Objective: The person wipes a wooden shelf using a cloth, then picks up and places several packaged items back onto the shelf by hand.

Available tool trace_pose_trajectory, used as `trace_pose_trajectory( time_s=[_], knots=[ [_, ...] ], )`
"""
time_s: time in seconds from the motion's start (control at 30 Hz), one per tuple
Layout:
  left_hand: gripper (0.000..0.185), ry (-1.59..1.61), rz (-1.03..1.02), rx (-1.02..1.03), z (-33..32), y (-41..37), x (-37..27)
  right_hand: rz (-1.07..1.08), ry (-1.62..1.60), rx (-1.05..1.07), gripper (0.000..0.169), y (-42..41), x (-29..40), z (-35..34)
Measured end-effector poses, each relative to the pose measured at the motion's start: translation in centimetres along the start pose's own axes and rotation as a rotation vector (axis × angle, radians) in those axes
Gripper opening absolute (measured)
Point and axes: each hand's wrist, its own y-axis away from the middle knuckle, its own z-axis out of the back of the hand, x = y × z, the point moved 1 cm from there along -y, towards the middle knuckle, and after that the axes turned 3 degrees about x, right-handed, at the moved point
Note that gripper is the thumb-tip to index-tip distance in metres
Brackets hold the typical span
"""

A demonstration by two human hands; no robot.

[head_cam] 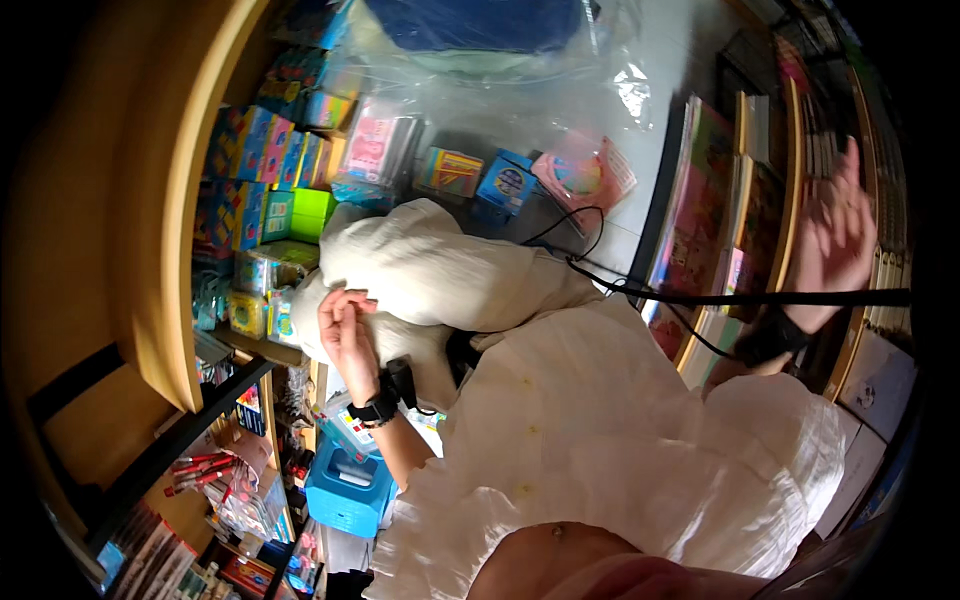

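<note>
My left hand (349, 334) has loosely curled fingers above my knee in pale trousers (420, 270); nothing is plainly seen in it. At the right, my right hand (836, 232) is raised beside the shelves, blurred, a finger extended, with no object in it. A black cable (742, 298) crosses in front of that arm. Beyond my knees lie a bundle of pink printed notes in clear wrap (371, 142), a small box of coloured sticks (452, 172), a blue box (506, 181) and a pink packaged item (581, 176).
Stacked colourful boxes (255, 146) fill the left shelf, beside a wooden board (172, 225). A large clear plastic bag (510, 82) with dark blue contents lies ahead. Books stand on the right shelves (694, 202). A blue plastic container (349, 487) sits at lower left, near red pens (202, 471).
</note>
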Motion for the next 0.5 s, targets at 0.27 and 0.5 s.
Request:
trace_pose_trajectory(
  time_s=[0.27,0.5],
  knots=[
    [0.021,-0.135,0.012,-0.013,-1.0,-0.2,-0.3,-0.735,0.433,-0.337,0.019,2.5,-28.4,22.3],
    [0.023,-0.187,0.019,-0.104,-0.9,0.5,-0.5,-0.973,0.675,-0.488,0.073,9.7,-44.5,27.4]
  ],
)
